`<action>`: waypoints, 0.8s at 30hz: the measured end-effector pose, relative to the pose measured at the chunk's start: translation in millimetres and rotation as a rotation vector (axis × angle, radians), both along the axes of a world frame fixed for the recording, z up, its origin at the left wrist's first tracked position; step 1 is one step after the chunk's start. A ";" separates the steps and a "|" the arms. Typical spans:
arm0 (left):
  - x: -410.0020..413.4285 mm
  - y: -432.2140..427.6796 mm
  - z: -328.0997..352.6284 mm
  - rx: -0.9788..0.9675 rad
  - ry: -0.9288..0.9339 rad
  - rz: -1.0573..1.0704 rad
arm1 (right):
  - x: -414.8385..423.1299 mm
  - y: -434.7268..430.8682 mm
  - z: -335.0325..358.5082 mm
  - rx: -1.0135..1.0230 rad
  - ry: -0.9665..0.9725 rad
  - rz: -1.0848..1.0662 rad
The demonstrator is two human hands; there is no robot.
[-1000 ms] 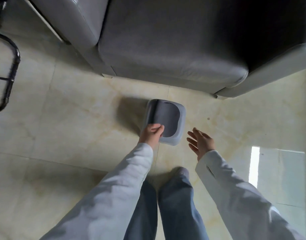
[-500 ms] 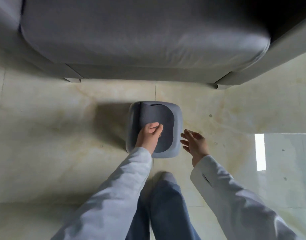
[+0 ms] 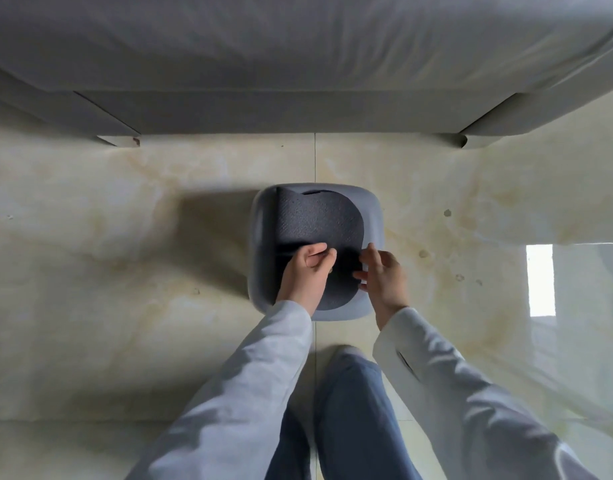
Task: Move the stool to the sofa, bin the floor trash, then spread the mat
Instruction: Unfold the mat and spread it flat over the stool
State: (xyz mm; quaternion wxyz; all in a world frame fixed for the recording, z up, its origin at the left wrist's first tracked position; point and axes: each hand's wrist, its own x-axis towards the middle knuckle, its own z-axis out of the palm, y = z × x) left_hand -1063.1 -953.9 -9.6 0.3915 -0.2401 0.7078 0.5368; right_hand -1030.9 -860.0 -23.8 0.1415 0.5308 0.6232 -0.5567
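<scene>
Pinching the dark mat near its front edge, the left hand has thumb and fingers closed on the material; the right hand sits just beside it, fingers loosely curled and part open at the mat's right edge, contact probable but a firm hold cannot be confirmed. Mat lies folded on the seat of the grey stool, covering most of it. Stool stands on the tiled floor near the sofa front edge, not touching it. Judgement: stool placement appears done; mat not yet spread. No trash or bin is visible, so that step is unverifiable. Open floor lies left and right of the stool; the person's legs stand close behind it
</scene>
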 end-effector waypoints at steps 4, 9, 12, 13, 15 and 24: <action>-0.5 1.4 -3.9 0.010 -0.021 0.007 | 0.5 4.2 -4.7 0.064 0.010 -0.025; -2.0 2.4 -9.2 0.002 -0.040 0.007 | -1.1 5.4 -8.5 0.015 0.008 -0.006; -2.4 2.9 -11.3 -0.003 -0.048 0.007 | -0.7 6.4 -7.7 -0.030 0.015 -0.057; -2.5 3.3 -11.8 -0.009 -0.050 0.007 | -0.3 6.2 -6.6 -0.045 0.020 -0.071; -2.5 4.4 -12.0 -0.031 -0.053 -0.007 | 1.7 4.8 -3.7 -0.058 0.032 -0.081; -6.8 12.4 -9.8 -0.107 0.055 -0.159 | -2.4 -0.5 4.1 -0.269 0.054 -0.193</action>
